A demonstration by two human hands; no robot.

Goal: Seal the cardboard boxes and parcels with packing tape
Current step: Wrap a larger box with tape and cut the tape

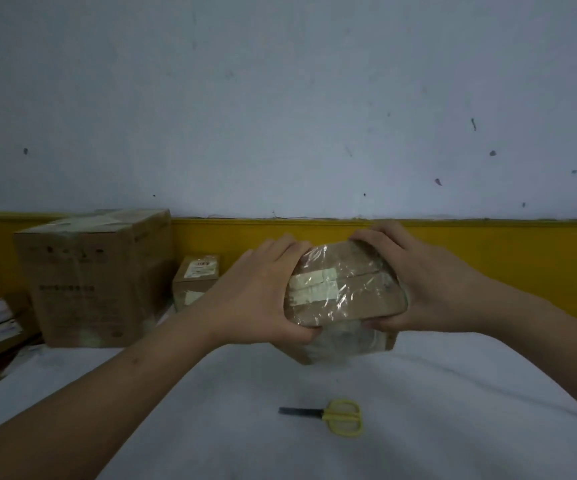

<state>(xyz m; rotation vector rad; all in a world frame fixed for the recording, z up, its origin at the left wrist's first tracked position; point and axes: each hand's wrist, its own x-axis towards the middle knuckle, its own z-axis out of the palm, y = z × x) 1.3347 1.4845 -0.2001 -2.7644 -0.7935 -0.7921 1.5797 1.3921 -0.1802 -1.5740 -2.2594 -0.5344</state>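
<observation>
Nearest the lens, both forearms were extended over the white surface [453, 427], with yellow-handled scissors [332, 415] lying closed between them. Beyond, the parcel [349, 289] was gripped at its two ends: the left hand [259, 289] curled round the left end, the right hand [429, 282] round the right, thumbs at the near edge (whether its underside touched the surface could not be told). Clear tape was seen wrinkled across its top.

Risk noted: the glossy film could slip in the grip, or loose folds could be pressed into creases, leaving a seam open. No tape roll was visible.

A large box [96, 278] and a small box [197, 278] stood at left, well apart from the parcel; nothing was judged to obstruct.
</observation>
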